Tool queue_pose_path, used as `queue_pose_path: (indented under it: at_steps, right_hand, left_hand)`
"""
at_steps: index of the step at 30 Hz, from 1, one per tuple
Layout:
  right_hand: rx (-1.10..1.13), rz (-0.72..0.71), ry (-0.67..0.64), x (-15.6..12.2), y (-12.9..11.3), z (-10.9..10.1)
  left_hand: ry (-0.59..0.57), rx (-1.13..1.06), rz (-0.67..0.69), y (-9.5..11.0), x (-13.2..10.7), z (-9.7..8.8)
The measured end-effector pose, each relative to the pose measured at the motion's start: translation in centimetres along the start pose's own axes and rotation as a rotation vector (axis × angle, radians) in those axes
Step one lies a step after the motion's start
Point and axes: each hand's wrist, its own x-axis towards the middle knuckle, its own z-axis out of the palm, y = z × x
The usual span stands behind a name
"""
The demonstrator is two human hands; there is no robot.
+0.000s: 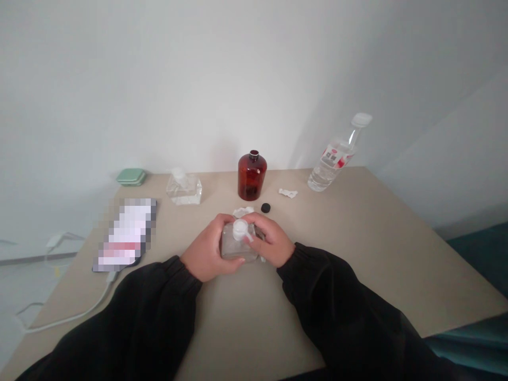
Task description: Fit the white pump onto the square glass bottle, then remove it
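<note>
A small clear square bottle with a white cap stands on the beige table in front of me. My left hand is wrapped round the bottle's left side. My right hand curls round its right side, with fingertips at the white cap. Both arms wear black sleeves. Behind the hands stands an open amber bottle, and its black cap lies loose beside it. A bit of white paper shows just behind my hands.
A second clear capped bottle stands at the back left, a green case at the far left corner. A phone with a white cable lies left. A plastic water bottle and a crumpled white scrap sit back right.
</note>
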Motion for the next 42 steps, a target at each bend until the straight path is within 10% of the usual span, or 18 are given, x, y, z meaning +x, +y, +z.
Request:
queue_pose_path:
  at_steps: [42]
  right_hand:
    - [-0.046,-0.003,0.017,0.28,-0.49,-0.14]
  left_hand:
    - [-0.004,-0.1,0.075,-0.48,0.16,0.12]
